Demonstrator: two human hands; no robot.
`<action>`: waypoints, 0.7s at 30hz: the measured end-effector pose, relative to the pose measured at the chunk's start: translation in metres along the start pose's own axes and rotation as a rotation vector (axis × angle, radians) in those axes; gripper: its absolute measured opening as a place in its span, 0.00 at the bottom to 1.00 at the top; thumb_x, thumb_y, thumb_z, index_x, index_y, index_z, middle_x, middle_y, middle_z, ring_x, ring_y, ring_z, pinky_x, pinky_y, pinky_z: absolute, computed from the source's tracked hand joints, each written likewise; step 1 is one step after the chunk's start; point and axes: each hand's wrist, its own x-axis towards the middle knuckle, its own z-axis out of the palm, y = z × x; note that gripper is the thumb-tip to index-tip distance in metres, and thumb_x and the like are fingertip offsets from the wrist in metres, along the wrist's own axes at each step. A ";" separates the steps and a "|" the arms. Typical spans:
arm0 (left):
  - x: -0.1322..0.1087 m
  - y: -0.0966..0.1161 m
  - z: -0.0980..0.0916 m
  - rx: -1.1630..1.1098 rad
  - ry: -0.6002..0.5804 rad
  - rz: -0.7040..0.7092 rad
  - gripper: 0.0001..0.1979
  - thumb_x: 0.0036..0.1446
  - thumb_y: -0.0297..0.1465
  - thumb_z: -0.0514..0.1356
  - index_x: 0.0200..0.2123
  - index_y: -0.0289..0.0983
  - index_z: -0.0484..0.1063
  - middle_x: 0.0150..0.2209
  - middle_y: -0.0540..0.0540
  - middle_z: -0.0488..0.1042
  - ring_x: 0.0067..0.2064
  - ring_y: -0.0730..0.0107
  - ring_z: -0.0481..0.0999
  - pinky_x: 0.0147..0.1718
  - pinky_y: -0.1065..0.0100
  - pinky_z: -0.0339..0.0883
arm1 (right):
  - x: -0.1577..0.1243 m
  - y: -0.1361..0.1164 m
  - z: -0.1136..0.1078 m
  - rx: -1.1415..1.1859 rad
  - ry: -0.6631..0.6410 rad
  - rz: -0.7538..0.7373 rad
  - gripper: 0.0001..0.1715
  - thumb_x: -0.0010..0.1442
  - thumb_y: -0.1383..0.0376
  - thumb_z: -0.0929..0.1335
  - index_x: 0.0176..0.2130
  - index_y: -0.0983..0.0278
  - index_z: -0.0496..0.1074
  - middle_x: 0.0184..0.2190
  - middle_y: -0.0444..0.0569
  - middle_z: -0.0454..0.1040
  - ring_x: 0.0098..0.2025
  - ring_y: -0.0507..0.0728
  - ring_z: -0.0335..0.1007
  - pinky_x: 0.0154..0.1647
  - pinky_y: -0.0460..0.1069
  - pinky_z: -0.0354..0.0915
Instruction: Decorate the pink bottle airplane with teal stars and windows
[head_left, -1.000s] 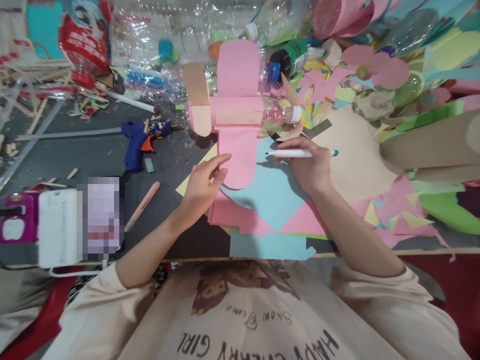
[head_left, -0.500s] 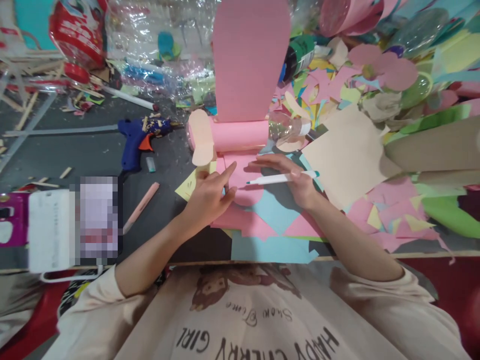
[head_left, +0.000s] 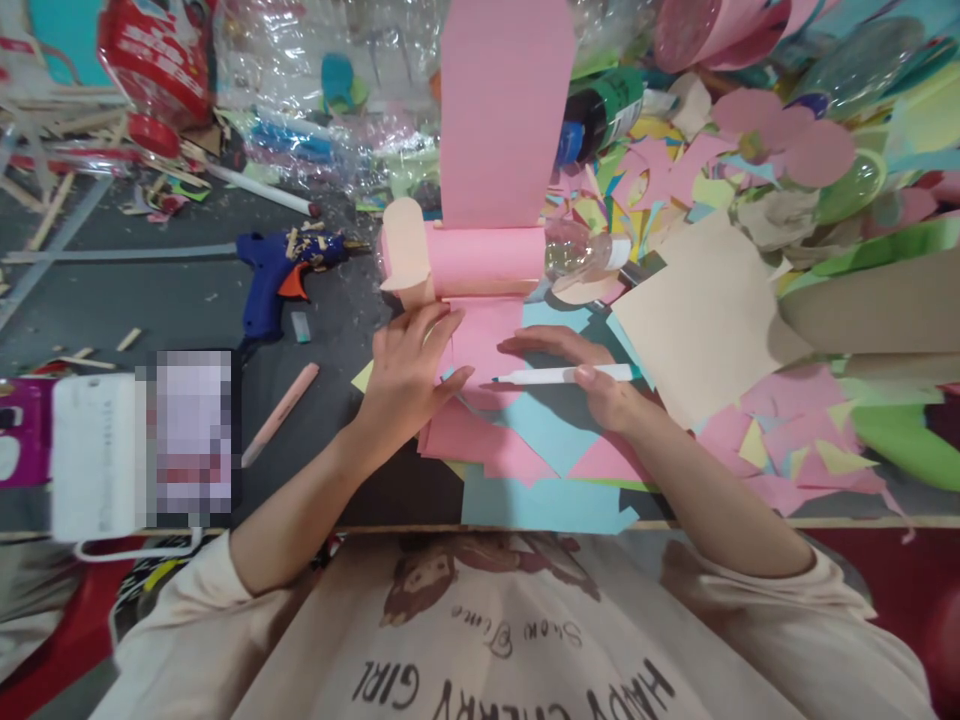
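Observation:
My right hand (head_left: 604, 385) holds a slim white marker (head_left: 540, 375) with a teal tip and teal end, its tip pointing left over a pink paper piece (head_left: 487, 335). The other fingers of that hand stretch across the paper's right side. My left hand (head_left: 409, 370) lies on the paper's left edge, fingers stretched out and thumb apart. Just beyond both hands lies a bottle wrapped in pink paper (head_left: 487, 260), with a cream rounded strip (head_left: 406, 245) at its left end and a tall pink panel (head_left: 506, 120) behind it. Blue paper (head_left: 555, 425) lies underneath.
A blue glue gun (head_left: 262, 285) and a pink marker (head_left: 283, 412) lie to the left, near a phone (head_left: 196, 430). Cream card (head_left: 697, 310) and many paper scraps (head_left: 795, 430) cover the right. A red-labelled bottle (head_left: 157, 60) stands at back left.
My left hand has shifted up and left, from a pointing finger to stretched fingers by the wrapped bottle. The marker has tilted to nearly level in my right hand.

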 end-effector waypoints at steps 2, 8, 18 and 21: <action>0.001 0.000 -0.001 -0.022 -0.021 -0.011 0.27 0.66 0.44 0.55 0.63 0.37 0.63 0.62 0.35 0.69 0.61 0.47 0.68 0.54 0.56 0.60 | 0.000 0.002 0.000 0.043 0.003 0.017 0.33 0.63 0.39 0.63 0.58 0.53 0.71 0.57 0.51 0.76 0.61 0.64 0.70 0.63 0.65 0.65; 0.002 -0.001 0.000 -0.071 -0.072 -0.042 0.27 0.66 0.42 0.56 0.63 0.37 0.64 0.62 0.36 0.70 0.63 0.46 0.66 0.54 0.55 0.61 | 0.009 0.002 -0.001 0.081 0.271 -0.050 0.25 0.61 0.41 0.67 0.43 0.56 0.79 0.36 0.47 0.80 0.36 0.58 0.78 0.43 0.58 0.75; 0.002 -0.003 0.005 -0.087 -0.045 -0.059 0.29 0.64 0.46 0.57 0.63 0.37 0.64 0.61 0.36 0.71 0.62 0.46 0.68 0.55 0.55 0.60 | 0.042 -0.013 0.022 -0.070 0.289 0.013 0.16 0.56 0.52 0.74 0.33 0.61 0.73 0.27 0.42 0.76 0.25 0.50 0.70 0.27 0.48 0.68; 0.003 -0.002 0.006 -0.094 -0.035 -0.071 0.28 0.65 0.47 0.56 0.62 0.38 0.64 0.60 0.37 0.72 0.61 0.47 0.69 0.55 0.55 0.60 | 0.051 -0.009 0.031 -0.126 0.276 0.011 0.15 0.57 0.53 0.73 0.31 0.61 0.71 0.28 0.44 0.76 0.28 0.51 0.71 0.31 0.49 0.69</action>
